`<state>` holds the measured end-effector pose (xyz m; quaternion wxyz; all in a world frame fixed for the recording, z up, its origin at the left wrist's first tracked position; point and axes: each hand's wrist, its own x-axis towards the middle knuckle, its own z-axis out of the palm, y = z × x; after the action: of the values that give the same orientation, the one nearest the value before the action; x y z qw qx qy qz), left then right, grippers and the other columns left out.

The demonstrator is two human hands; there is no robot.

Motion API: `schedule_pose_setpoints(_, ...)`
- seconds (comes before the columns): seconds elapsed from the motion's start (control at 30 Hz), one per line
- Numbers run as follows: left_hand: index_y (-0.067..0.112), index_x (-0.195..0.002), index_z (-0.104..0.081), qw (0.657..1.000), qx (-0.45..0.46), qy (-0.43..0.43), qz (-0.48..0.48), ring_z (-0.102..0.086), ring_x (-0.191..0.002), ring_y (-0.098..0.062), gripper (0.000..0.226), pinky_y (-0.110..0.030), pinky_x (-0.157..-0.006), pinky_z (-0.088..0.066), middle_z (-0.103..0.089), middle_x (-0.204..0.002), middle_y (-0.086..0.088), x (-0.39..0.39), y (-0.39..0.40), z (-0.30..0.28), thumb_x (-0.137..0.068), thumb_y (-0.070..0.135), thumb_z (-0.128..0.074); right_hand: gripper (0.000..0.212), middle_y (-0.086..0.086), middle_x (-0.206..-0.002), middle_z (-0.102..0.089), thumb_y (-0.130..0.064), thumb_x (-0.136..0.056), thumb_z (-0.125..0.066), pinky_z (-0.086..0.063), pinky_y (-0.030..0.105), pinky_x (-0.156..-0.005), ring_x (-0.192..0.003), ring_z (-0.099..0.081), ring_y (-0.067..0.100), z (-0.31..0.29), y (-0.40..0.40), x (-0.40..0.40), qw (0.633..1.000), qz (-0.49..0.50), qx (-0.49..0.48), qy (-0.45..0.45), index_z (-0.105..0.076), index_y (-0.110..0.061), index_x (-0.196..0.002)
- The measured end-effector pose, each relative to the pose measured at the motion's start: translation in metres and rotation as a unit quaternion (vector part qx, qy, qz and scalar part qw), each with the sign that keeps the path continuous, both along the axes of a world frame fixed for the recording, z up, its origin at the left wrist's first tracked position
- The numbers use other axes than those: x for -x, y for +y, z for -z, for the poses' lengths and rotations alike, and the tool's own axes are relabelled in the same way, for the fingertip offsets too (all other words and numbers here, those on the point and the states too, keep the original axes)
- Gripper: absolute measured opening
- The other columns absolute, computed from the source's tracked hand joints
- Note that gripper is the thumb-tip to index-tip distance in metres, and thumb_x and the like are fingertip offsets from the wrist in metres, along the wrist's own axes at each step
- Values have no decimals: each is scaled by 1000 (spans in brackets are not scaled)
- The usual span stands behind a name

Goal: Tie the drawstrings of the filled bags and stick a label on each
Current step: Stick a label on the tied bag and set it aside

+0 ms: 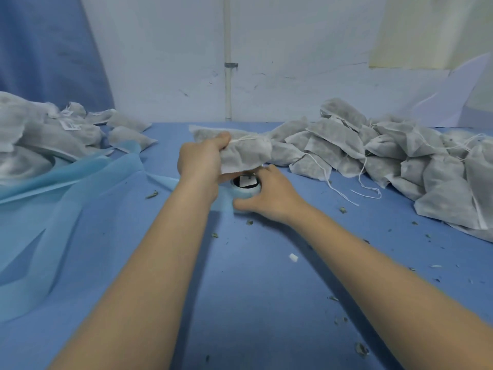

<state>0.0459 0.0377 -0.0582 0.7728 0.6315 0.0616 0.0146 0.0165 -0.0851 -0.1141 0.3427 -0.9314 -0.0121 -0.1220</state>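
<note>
Item: filled drawstring bag [246, 153], grey-white non-woven fabric with dark contents showing through. It was held above the blue table [266, 289], its long axis running roughly left to right across the view. The cinched neck sat at the thumb of the left hand [201, 161], with the gathered top flaring out beyond that hand to the far left and the filled body pointing toward the right. A thin white drawstring [246, 137] crossed the upper edge of the bag just right of the thumb.

Left hand: fingers and thumb curled round the bag at its neck, gripping it.

Right hand [269, 194]: below and just to the right of the left hand, under the bag's body. Its thumb and fingers curved round a label roll [245, 186], a pale blue ring with a dark centre and a white label visible in it, standing on the table directly beneath the bag. The hand held the roll's near and right sides.

Stock, right of the right hand: a heap of filled bags [400, 161] with loose white strings trailing onto the table.

Stock, left of the left hand: a pile of bags [53, 134], some bearing white labels, beside a light blue sheet [66, 196].

Small dark crumbs lay scattered near both forearms.
</note>
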Motion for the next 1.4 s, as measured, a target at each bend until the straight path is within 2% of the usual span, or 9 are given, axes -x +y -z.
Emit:
schedule_pose_setpoints(0.17,2,-100,-57,993,-112,-39,1,-61,-101,-29,36,-44,-89,-53,-62,-101,-7,3,-13,5,-83,32,-69,58,0,-113,-61,-44,-63,-85,-47,38,-92,-112,-54,18,3,10,6,997,29,-65,-33,-60,-21,-111)
schedule_pose_setpoints(0.3,13,-82,-48,988,-146,-50,-13,-56,-92,-24,29,-37,-88,-50,-54,-93,-3,3,-16,9,-84,34,-67,62,-14,-104,-63,-43,-61,-87,-44,18,-72,-93,-59,2,-1,-2,23,992,17,-122,5,-58,-23,-112)
schedule_pose_setpoints(0.43,11,-99,-51,988,-145,-48,-27,-50,-91,-22,32,-37,-88,-50,-51,-98,-4,1,-14,13,-84,33,-67,64,-11,-109,-66,-25,-69,-85,-47,14,-80,-87,-67,2,3,-17,36,983,24,-180,25,-57,-19,-126)
schedule_pose_setpoints(0.53,7,-109,-54,990,-130,-41,-26,-53,-94,-23,39,-40,-90,-51,-52,-101,-4,1,-14,13,-84,33,-68,40,-16,-87,-68,-23,-71,-84,-41,1,-72,-72,-61,-12,6,-17,36,985,42,-166,1,-65,-21,-107)
schedule_pose_setpoints(0.63,11,-99,-50,991,-121,-37,-36,-52,-92,-24,31,-36,-88,-51,-50,-91,-1,1,-15,13,-85,33,-66,34,-21,-75,-61,-25,-71,-84,-37,-4,-66,-67,-56,-15,9,-11,34,984,71,-159,-38,-66,-24,-100)
schedule_pose_setpoints(0.83,14,-91,-44,992,-109,-45,-48,-54,-95,-25,28,-42,-91,-51,-46,-87,-1,2,-18,13,-85,31,-66,23,-11,-75,-63,-27,-75,-81,-39,1,-66,-78,-60,6,13,-2,34,981,131,-114,-83,-72,-14,-92)
schedule_pose_setpoints(1.1,13,-94,-45,995,-87,-36,-44,-57,-104,-28,29,-42,-92,-51,-47,-83,1,-1,-15,13,-85,29,-67,21,-16,-64,-56,-31,-79,-77,-38,11,-64,-68,-53,6,12,3,39,987,117,-51,-101,-60,-24,-69)
schedule_pose_setpoints(1.27,13,-85,-44,995,-86,-39,-39,-58,-107,-30,28,-43,-92,-51,-49,-84,-1,-2,-15,14,-84,28,-68,20,-16,-84,-47,-35,-75,-79,-37,16,-69,-77,-48,3,15,5,44,995,38,18,-90,-63,-23,-73)
schedule_pose_setpoints(1.4,11,-95,-50,997,-69,-30,-25,-59,-106,-30,27,-43,-92,-51,-60,-103,-8,-4,-13,13,-84,27,-69,22,-15,-97,-47,-39,-75,-76,-37,18,-76,-86,-44,1,7,0,51,997,-9,22,-72,-57,-29,-73)
